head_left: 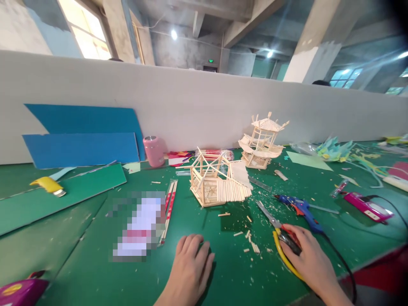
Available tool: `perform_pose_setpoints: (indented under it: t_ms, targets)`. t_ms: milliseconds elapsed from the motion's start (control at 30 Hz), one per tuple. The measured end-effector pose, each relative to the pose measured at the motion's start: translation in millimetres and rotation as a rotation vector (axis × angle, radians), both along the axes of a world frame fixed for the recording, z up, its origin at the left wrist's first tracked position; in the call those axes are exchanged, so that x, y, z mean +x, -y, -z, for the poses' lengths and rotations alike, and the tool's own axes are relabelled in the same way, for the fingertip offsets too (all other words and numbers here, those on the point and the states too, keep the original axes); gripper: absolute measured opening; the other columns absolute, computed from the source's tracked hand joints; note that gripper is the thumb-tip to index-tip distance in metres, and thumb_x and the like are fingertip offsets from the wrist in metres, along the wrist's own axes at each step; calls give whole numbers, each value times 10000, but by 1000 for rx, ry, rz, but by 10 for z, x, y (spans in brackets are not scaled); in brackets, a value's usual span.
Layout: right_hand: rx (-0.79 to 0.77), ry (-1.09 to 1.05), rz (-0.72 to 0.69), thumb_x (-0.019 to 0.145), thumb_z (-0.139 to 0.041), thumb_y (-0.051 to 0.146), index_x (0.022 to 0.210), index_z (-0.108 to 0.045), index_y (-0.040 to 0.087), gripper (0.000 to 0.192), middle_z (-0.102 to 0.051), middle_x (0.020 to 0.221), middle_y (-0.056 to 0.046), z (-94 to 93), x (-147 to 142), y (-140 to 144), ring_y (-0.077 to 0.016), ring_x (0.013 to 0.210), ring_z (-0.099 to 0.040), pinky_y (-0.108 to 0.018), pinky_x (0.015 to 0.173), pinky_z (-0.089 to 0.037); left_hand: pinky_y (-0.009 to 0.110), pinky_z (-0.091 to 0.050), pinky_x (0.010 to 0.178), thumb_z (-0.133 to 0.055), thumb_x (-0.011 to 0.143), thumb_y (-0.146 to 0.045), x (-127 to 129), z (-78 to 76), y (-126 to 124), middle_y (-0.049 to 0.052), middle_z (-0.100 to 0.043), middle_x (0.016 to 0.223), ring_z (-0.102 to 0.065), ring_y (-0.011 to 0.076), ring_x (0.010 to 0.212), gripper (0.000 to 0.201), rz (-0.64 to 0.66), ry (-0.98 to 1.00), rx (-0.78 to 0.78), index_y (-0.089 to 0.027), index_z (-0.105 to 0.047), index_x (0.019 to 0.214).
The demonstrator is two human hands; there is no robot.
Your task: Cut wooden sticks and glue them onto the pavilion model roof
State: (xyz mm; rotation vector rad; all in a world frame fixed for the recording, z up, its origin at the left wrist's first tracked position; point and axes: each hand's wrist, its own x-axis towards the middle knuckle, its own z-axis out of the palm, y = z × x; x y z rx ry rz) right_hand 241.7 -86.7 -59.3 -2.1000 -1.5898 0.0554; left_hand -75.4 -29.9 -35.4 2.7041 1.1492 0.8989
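Observation:
My left hand (pixel 190 267) lies flat on the green table (pixel 95 272), fingers together, holding nothing. My right hand (pixel 308 257) rests on the red-and-yellow handles of a pair of shears (pixel 276 224), whose blades point up and left. In front of both hands stands an unfinished wooden-stick model house (pixel 214 182) with a slanted stick roof. Short stick offcuts (pixel 250 242) lie scattered between the hands. A blue glue gun (pixel 301 209) lies just beyond my right hand.
A finished stick pavilion (pixel 262 142) stands by the grey partition. Pink cup (pixel 154 150), blue boards (pixel 83 136), green board (pixel 57 191), yellow object (pixel 48 185), packed sticks (pixel 168 210), pink tool (pixel 368 207) with cable, paper scraps at right. A pink item (pixel 19 292) sits bottom left.

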Motion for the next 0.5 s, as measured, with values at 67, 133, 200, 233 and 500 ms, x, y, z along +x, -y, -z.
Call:
perform_pose_setpoints:
  t_ms: [67,133,200,233,500]
  targets:
    - [-5,-8,-1,790,-475,406,1065,-495,235,324,-500,1043,-75,-18,-15,-4,-237,905,-543,-404,808,-454,445,-439,767,-464,834,-138,-2,-23,3,96,-577,864,-540,239,830,155,3,3,5,-144,-582,933]
    - [-5,-20,3,787,-484,403,1067,-499,235,326,-499,1047,-73,-26,-23,-7,-236,912,-547,-399,803,-456,445,-451,744,-462,832,-138,-9,-33,1,98,-581,843,-544,240,809,150,8,6,14,-138,-589,911]
    - [-2,-35,7,791,-487,405,1066,-499,239,322,-497,1058,-70,-19,-19,-5,-233,923,-549,-394,804,-456,441,-458,726,-460,830,-139,-14,-32,-6,99,-582,829,-545,240,793,148,17,12,23,-134,-592,898]
    - [-2,-43,6,794,-486,406,1066,-498,243,317,-496,1065,-67,-10,-11,-2,-229,927,-551,-390,809,-455,438,-459,721,-459,829,-138,-15,-31,-11,99,-582,826,-545,239,788,149,22,15,27,-133,-592,895]
    - [28,-111,-26,807,-489,419,1079,-482,254,317,-487,1112,-60,83,71,31,-212,979,-539,-372,861,-445,417,-453,699,-467,825,-124,-15,2,-34,99,-564,825,-530,234,778,136,17,36,34,-135,-576,904]
